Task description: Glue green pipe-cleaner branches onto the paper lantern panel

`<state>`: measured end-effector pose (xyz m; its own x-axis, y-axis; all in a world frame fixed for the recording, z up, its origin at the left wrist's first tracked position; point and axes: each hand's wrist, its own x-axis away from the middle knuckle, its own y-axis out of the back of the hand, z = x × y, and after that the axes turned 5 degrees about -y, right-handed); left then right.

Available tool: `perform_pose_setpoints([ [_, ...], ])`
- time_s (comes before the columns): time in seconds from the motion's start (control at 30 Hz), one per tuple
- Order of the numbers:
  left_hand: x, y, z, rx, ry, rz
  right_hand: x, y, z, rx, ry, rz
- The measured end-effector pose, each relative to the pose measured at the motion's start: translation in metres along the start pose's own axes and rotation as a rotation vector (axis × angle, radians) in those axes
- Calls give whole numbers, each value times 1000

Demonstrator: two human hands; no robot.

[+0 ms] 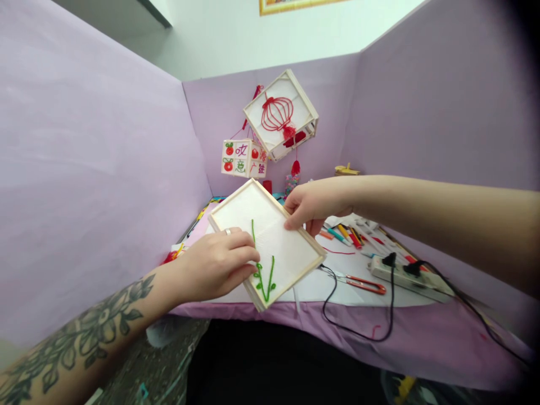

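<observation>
A square white panel with a pale wooden frame [291,247] is held up, tilted like a diamond, above the table's front edge. On its face lies a green stem decoration [265,284] with small loops and two upright branches. My right hand [316,205] grips the panel's upper right edge, thumb on the front and fingers behind. My left hand [217,261] rests over the panel's left side, its fingers curled together on the green stem and covering part of it.
Behind hang a box with a red lantern design [278,112] and a smaller decorated lantern [240,160]. To the right on the table [307,292] lie markers [343,233], orange-handled scissors [365,285], a power strip [405,278] and a black cable. Purple partitions stand around.
</observation>
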<state>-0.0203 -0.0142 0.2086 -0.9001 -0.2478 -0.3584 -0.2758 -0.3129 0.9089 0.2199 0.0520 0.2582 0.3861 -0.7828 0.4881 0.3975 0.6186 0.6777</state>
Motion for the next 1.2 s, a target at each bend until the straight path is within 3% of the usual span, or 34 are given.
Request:
perform_pose_setpoints([
  [0.2, -2, -3, 1, -14, -20, 2, 4, -1, 4, 27, -16, 1],
  [0.33, -1, -3, 3, -81, -117, -23, 5, -2, 6, 33, -8, -9],
  [0.5, -3, 0, 4, -119, -210, 36, 5, -2, 5, 39, -12, -14],
  [0.87, -2, -4, 8, -145, -176, 72, 2, -2, 3, 53, 1, -10],
  [1.2, -1, -2, 6, -149, -241, 64, 1, -2, 2, 40, 1, -7],
])
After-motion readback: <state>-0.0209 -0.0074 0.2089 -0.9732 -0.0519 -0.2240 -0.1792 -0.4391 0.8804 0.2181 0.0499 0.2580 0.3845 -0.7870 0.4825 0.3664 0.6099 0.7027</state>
